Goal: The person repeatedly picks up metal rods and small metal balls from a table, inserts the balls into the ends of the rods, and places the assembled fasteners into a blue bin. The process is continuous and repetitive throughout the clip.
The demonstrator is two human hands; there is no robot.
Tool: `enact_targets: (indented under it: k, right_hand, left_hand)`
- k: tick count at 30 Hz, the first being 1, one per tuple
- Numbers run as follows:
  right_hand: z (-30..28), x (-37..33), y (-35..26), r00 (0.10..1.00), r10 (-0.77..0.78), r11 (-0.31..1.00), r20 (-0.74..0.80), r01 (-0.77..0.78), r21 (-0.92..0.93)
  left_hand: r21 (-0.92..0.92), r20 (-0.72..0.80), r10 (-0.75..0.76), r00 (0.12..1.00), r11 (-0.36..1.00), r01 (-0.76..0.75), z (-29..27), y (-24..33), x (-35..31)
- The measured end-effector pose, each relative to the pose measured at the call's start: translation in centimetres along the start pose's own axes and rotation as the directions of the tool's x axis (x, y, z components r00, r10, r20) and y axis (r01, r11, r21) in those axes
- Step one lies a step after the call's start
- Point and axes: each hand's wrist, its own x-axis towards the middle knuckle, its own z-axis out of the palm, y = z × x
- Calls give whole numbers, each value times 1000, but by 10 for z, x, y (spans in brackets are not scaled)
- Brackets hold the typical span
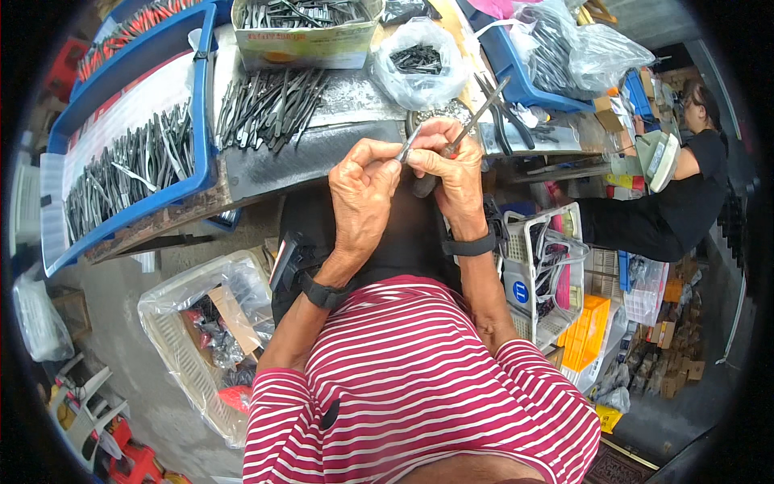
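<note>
One slender grey metal piece (409,141) is up in the fingers, along with one screwdriver (476,123). On the wooden, metal-topped counter (266,174) there are one loose heap of dark slim metal pieces (270,109), one printed cardboard box (306,50) and one clear plastic bag (439,85), both holding similar dark pieces. One big blue plastic tray (129,214) full of dark metal pieces lies at the counter's left end, reaching past its near edge; one blue plastic bin (528,90) carrying clear bags sits toward the right. The dark pieces are too many to count.

The grey piece is narrow and straight, with a pale shine along its side; it slants up and to the right, above the counter's near edge, right of the heap. The screwdriver has a thin metal shaft, a red band and a dark handle; its shaft points away over the counter.

The left hand (363,181) is nearly closed, pinching the grey piece between thumb and forefinger, its other fingers curled. The right hand (458,177) is partly curled, grasping the screwdriver, with its thumb tip at the piece's lower part; whether it presses there cannot be told.
</note>
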Motion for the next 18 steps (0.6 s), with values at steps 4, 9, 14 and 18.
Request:
enact_targets:
  k: [4, 9, 14, 18]
  right_hand:
    - [6, 1, 4, 999, -13, 999, -35, 11, -50]
    - [8, 2, 3, 1000, -13, 997, -7, 12, -78]
    - [11, 1, 1, 1000, -6, 989, -18, 4, -145]
    - [18, 3, 1, 1000, -3, 986, -28, -2, -166]
  left_hand:
    - [153, -100, 74, 992, 987, -58, 4, -1, 1]
    - [-62, -72, -20, 997, 998, 16, -4, -3, 5]
    - [61, -91, 32, 995, 998, -27, -7, -4, 3]
    - [250, -149, 169, 974, 960, -128, -6, -8, 4]
